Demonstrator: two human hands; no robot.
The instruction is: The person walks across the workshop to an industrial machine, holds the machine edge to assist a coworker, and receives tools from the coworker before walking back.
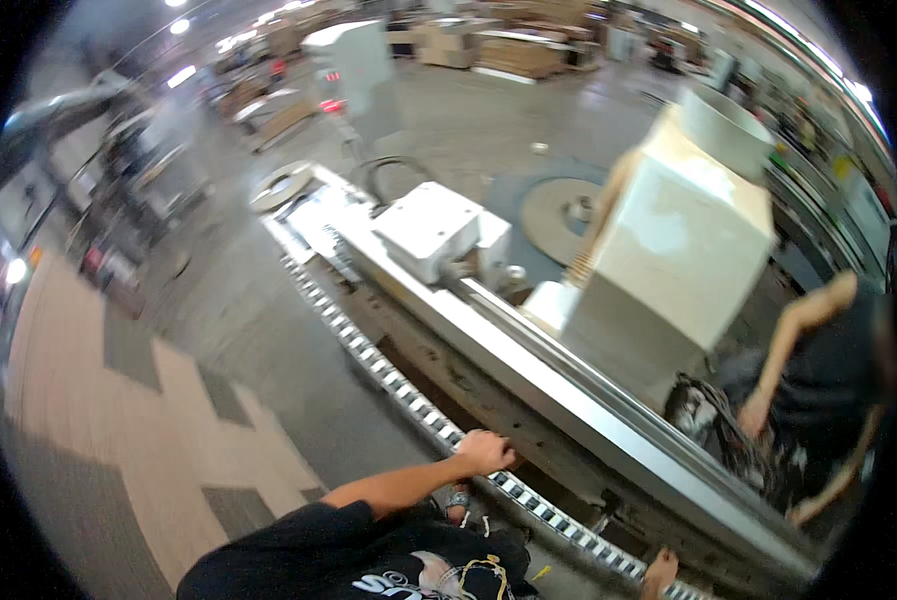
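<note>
Left hand (485, 451) lay closed over roller track (389, 372); right hand (659, 572) barely visible, grip unclear; best kept fingers clear of rollers

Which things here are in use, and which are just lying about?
In use: left hand and right hand resting on roller track; metal rail.
Lying about: white machine housing, round disc, stacked boards.

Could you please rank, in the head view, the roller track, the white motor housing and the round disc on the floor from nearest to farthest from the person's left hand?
1. Roller track: under the left hand, which rests on it.
2. White motor housing: farther up the machine.
3. Round disc: on the floor beyond the machine, to the right.
</note>
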